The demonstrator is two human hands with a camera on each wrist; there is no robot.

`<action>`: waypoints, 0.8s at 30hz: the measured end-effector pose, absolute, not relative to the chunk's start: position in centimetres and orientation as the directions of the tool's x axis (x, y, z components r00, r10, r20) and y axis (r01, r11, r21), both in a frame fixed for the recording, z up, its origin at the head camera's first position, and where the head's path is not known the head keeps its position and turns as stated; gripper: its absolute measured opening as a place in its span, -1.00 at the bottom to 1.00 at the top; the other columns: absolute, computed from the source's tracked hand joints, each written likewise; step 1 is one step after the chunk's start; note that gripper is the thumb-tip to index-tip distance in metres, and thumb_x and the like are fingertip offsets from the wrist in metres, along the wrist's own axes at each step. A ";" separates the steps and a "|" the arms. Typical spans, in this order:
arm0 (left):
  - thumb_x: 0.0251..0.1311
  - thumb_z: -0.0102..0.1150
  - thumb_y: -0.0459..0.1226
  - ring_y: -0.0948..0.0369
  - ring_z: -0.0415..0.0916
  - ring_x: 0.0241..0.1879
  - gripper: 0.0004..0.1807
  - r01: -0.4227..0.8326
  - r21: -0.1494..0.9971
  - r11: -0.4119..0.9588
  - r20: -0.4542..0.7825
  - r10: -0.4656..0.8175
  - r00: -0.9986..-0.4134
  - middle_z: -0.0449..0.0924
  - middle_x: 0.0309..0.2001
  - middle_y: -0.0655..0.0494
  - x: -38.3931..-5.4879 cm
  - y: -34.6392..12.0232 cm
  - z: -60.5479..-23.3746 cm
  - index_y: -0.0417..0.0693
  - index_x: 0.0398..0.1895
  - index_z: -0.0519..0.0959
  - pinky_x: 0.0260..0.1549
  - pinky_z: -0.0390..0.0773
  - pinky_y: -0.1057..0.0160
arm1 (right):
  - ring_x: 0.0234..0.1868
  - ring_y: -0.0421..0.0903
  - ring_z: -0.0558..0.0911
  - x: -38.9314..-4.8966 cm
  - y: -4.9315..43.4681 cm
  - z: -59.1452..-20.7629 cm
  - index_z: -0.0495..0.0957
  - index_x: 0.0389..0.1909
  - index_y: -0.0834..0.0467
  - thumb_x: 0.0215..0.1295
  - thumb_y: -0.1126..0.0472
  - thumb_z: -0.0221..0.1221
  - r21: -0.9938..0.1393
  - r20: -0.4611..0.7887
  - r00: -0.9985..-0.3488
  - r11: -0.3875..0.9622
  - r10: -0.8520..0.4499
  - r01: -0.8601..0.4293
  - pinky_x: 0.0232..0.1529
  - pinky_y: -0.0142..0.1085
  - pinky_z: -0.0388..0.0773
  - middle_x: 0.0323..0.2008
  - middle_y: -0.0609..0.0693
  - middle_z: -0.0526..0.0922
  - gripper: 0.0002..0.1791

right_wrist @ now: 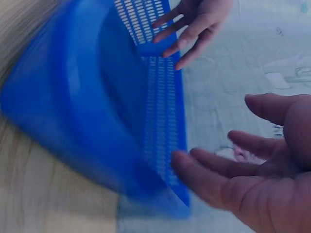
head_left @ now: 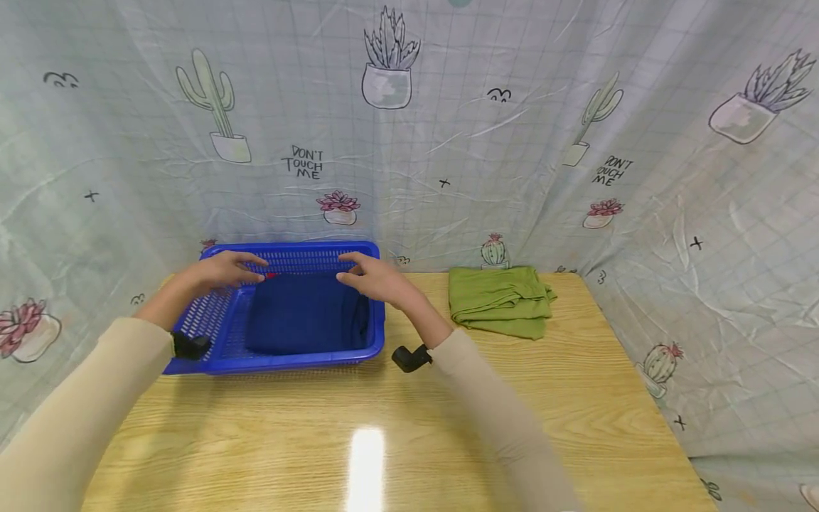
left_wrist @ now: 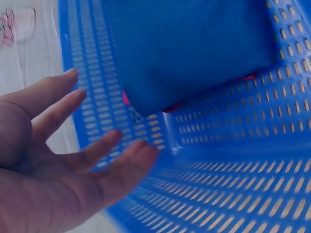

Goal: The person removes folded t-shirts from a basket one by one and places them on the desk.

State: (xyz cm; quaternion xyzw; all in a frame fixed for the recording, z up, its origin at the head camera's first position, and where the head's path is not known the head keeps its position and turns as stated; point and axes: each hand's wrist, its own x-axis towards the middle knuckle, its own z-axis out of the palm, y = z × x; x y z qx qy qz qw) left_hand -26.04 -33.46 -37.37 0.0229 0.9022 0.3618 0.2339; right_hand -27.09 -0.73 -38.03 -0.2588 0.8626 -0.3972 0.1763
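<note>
Folded dark blue cloth (head_left: 301, 313) lies in a blue plastic basket (head_left: 281, 361) at the left of the table. Bits of red show at the cloth's edge in the left wrist view. My left hand (head_left: 229, 270) hovers over the basket's left part, fingers spread and loosely bent, holding nothing. Above the basket's right side is my right hand (head_left: 379, 279), its fingers also apart and holding nothing. The left wrist view shows the left hand (left_wrist: 73, 155) beside the cloth (left_wrist: 189, 48), not gripping it. The right hand (right_wrist: 243, 165) appears near the basket rim in the right wrist view.
A folded green cloth (head_left: 499, 300) lies at the back right of the wooden table (head_left: 307, 441). Behind and beside the table hangs a pale curtain (head_left: 435, 142) printed with cacti. Each wrist wears a small black camera.
</note>
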 end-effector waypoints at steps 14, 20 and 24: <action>0.52 0.07 -0.27 -0.55 -0.14 0.44 -0.19 -0.474 0.732 0.488 -0.635 0.237 -0.735 -0.51 0.55 -0.46 -27.4 -34.4 -40.2 -0.11 0.65 -0.12 0.14 0.49 -0.31 | 0.47 0.13 0.32 -29.3 -6.7 -40.8 0.17 0.59 0.09 0.53 0.04 0.12 -0.762 -0.357 -0.813 0.647 -0.460 -0.031 0.29 0.17 0.43 0.55 0.07 0.21 -0.31; 0.47 0.15 -0.30 -0.18 0.30 0.21 -0.32 -0.483 0.756 0.442 -0.610 0.206 -0.765 -0.11 0.50 -0.37 -27.6 -34.1 -41.1 -0.19 0.56 0.15 -0.09 0.64 0.03 | 0.50 0.13 0.27 -30.2 -7.2 -41.1 0.15 0.59 0.08 0.52 0.11 0.14 -0.755 -0.392 -0.801 0.656 -0.452 -0.001 0.31 0.21 0.38 0.56 0.07 0.19 -0.30; 0.43 0.19 -0.34 0.10 0.33 -0.19 -0.43 -0.469 0.756 0.457 -0.589 0.163 -0.791 0.13 0.31 -0.20 -27.9 -33.8 -41.2 -0.27 0.44 0.32 -0.25 0.57 0.17 | 0.45 0.16 0.34 -30.6 -7.2 -41.4 0.26 0.54 0.08 0.49 0.19 0.17 -0.777 -0.391 -0.818 0.628 -0.422 0.048 0.25 0.20 0.45 0.51 0.10 0.26 -0.35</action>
